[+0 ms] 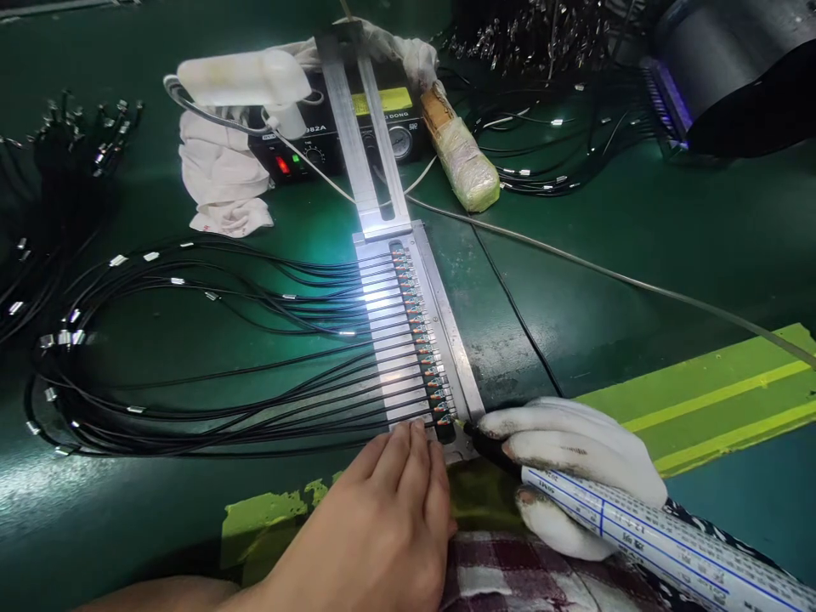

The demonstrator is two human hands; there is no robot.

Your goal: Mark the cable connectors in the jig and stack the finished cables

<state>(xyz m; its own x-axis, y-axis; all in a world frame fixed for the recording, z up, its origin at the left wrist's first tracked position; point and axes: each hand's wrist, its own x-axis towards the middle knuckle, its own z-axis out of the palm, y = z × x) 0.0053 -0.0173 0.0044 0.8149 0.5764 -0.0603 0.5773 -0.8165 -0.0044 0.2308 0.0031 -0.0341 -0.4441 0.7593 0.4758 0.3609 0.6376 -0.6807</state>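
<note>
Across a glossy dark green surface point(599, 331), thin black cables point(115, 433) loop into a long silver metal jig point(452, 340).
Green surface stretches rightward from its edge; the white-gloved right hand point(586, 442) grips a white, blue-lined cylindrical tool point(637, 523), black tip beside the jig's near end; the bare left hand point(382, 518) touches there, any pinch hidden.

Here we go: jig point(446, 314) mid-surface point(637, 340), cables point(191, 446) lying across it and looping out to its left; rail point(348, 119) running back from the jig, past the box point(328, 140) behind; cloth point(220, 174) at the box's left, block point(468, 166) at its right; one bundle point(57, 153) far left, lamp point(733, 76) back right, and tape point(720, 399) on the surface, right of the jig
</note>
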